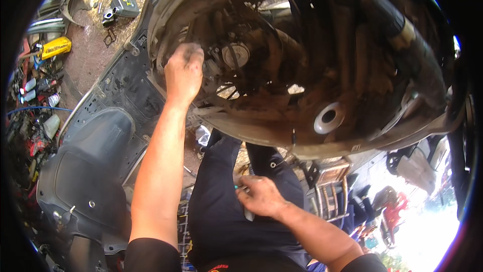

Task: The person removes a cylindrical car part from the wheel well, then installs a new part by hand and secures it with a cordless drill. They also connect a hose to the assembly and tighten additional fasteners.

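Dark, box-shaped part on the ground, upper left: a short yellow-green marking on its upper face [126, 7], small and slightly blurred.
Black cloth shirt front [246, 268]: red lettering, partly cut off by the lower edge of the view.

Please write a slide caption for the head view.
Left hand at a large brown shell, right hand over dark trousers.

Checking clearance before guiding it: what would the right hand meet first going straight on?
Probably the left trouser leg, ahead of the right hand; depth is unclear, so it might pass above.
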Demonstrator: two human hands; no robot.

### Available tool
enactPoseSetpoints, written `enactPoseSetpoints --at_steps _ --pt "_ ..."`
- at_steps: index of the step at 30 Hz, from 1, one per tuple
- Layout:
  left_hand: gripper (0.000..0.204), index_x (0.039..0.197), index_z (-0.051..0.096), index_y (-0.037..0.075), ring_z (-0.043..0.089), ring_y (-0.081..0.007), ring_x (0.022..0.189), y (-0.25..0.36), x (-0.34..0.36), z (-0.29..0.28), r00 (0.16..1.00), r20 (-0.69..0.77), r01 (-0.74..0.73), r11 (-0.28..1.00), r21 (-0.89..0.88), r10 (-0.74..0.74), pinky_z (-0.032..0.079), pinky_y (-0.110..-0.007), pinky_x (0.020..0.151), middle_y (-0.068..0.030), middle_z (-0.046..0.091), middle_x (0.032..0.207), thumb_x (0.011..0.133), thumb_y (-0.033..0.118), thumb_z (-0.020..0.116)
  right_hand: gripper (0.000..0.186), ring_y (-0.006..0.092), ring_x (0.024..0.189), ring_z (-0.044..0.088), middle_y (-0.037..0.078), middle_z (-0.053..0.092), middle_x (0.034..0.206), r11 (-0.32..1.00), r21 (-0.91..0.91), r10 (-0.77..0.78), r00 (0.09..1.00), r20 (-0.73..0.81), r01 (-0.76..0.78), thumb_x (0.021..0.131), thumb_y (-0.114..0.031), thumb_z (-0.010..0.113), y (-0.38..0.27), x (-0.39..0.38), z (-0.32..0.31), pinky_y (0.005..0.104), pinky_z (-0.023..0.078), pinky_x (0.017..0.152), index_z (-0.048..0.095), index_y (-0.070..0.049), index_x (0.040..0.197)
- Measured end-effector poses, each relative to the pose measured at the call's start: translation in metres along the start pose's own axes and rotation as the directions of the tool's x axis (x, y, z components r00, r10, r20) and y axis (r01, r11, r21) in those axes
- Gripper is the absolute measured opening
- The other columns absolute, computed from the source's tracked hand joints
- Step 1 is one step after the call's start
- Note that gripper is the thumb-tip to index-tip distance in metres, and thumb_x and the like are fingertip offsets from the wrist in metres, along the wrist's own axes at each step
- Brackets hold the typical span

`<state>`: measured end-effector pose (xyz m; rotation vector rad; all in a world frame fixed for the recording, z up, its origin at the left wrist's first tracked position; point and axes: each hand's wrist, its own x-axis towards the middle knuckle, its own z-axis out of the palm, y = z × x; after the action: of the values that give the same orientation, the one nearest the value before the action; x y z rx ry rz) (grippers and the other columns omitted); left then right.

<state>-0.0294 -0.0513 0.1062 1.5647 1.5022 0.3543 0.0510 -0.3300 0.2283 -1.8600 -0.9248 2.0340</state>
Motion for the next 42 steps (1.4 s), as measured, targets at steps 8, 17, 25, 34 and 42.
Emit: enactPoseSetpoints --at_steps 8,17,25,34,42 --pt "0.044 0.123 0.068 0.003 0.065 -0.0409 0.117 0.007 0.034 0.029 0.955 0.200 -0.274 0.912 0.304 0.220 0.049 -0.042 0.101 -0.0253 0.070 0.120 0.094 0.035 0.063 0.021 0.0387 0.093 0.071 0.020 0.073 0.097 0.976 0.186 0.154 0.957 -0.246 -0.109 0.089 -0.019 0.066 0.085 -0.023 0.010 0.0450 0.056 0.084 0.071 -0.004 0.103" --pt "0.074 0.145 0.047 -0.007 0.052 -0.0456 0.133 -0.026 0.058 0.050 0.811 0.455 -0.567 0.686 0.456 0.368 0.043 -0.045 0.109 -0.0346 0.056 0.137 0.095 0.047 0.062 0.032 0.0336 0.096 0.073 0.024 0.074 0.094 0.821 0.457 0.533 0.748 -0.395 -0.344 0.089 -0.022 0.064 0.201 -0.048 0.083 0.0402 0.055 0.086 0.073 0.001 0.110" --pt "0.038 0.134 0.059 0.000 0.058 -0.0392 0.120 -0.061 0.124 0.020 0.820 0.524 -0.513 0.699 0.498 0.228 0.042 -0.038 0.105 -0.0223 0.065 0.131 0.100 0.015 0.050 0.033 0.0427 0.108 0.067 0.027 0.071 0.107 0.586 0.678 0.737 0.639 -0.220 -0.443 0.087 -0.029 0.061 0.302 -0.042 0.160 0.0473 0.052 0.096 0.073 -0.003 0.104" --pt "0.039 0.133 0.058 -0.001 0.060 -0.0393 0.117 0.007 0.129 -0.024 0.791 0.519 -0.604 0.544 0.582 0.323 0.044 -0.040 0.103 -0.0230 0.066 0.127 0.099 0.017 0.053 0.041 0.0171 0.070 0.059 0.009 0.065 0.078 0.189 0.967 0.697 0.717 -0.010 -0.170 0.092 -0.016 0.061 0.477 0.116 0.244 0.0345 0.049 0.063 0.063 -0.009 0.133" --pt "0.039 0.132 0.057 -0.002 0.062 -0.0394 0.115 0.027 0.093 -0.014 0.782 0.533 -0.616 0.533 0.580 0.324 0.046 -0.041 0.101 -0.0237 0.067 0.123 0.098 0.018 0.055 0.051 0.0113 0.068 0.052 -0.003 0.055 0.077 -0.232 0.970 0.680 0.726 0.106 0.075 0.100 -0.021 0.056 0.539 0.257 0.320 0.0316 0.049 0.066 0.051 -0.020 0.151"
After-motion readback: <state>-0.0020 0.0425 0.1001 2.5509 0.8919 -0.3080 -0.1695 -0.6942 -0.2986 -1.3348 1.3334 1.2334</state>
